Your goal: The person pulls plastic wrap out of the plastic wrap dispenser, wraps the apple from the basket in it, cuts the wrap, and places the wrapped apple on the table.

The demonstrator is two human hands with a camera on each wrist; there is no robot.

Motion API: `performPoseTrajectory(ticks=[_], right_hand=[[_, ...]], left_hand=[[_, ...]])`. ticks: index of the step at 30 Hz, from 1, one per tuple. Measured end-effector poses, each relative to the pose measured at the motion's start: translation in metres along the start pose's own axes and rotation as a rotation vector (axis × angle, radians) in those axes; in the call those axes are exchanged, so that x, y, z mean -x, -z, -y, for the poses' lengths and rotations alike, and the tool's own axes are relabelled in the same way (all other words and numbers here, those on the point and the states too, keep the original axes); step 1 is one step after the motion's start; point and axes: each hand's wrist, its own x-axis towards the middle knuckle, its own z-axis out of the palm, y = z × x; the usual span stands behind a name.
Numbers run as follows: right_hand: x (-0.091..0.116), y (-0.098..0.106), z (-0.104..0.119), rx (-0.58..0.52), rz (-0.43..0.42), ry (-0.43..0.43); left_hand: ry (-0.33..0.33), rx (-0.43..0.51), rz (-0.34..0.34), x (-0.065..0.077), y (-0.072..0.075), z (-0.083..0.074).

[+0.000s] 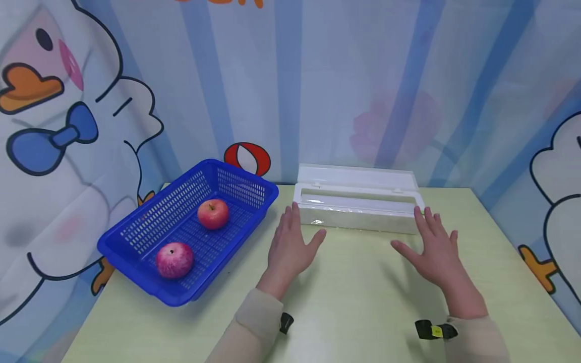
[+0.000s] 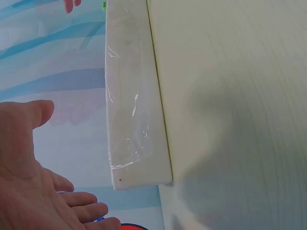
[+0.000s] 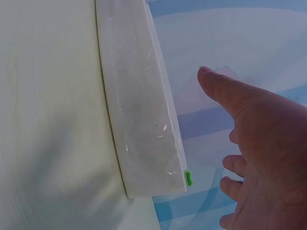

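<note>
A long white box (image 1: pixel 358 218) lies at the back of the table, its lid (image 1: pixel 356 176) raised toward the backdrop. Clear shiny film shows on its front side in the left wrist view. Near the box's left end, my left hand (image 1: pixel 290 252) hovers with fingers straight and thumb spread, holding nothing. My right hand (image 1: pixel 437 254) is held the same way near the right end, palm turned inward. A small green tab (image 3: pixel 188 178) sticks out at the box's right end.
At the left stands a blue plastic basket (image 1: pixel 136 280) with a red apple (image 1: pixel 213 214) and a purplish-red apple (image 1: pixel 174 260) inside. A printed cartoon backdrop (image 1: pixel 327 91) rises right behind the pale wooden table (image 1: pixel 349 302).
</note>
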Motion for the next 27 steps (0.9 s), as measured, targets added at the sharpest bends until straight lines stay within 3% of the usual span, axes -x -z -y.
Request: performPoseTrajectory(ticks=[14, 27], right_hand=[[-0.008, 0.002, -0.025, -0.089, 0.083, -0.071], [-0.011, 0.005, -0.048, -0.096, 0.067, -0.142]], left_hand=[[0.103, 0.297, 0.032, -0.017, -0.006, 0.009], [0.206, 0.452, 0.055, -0.028, -0.008, 0.010]])
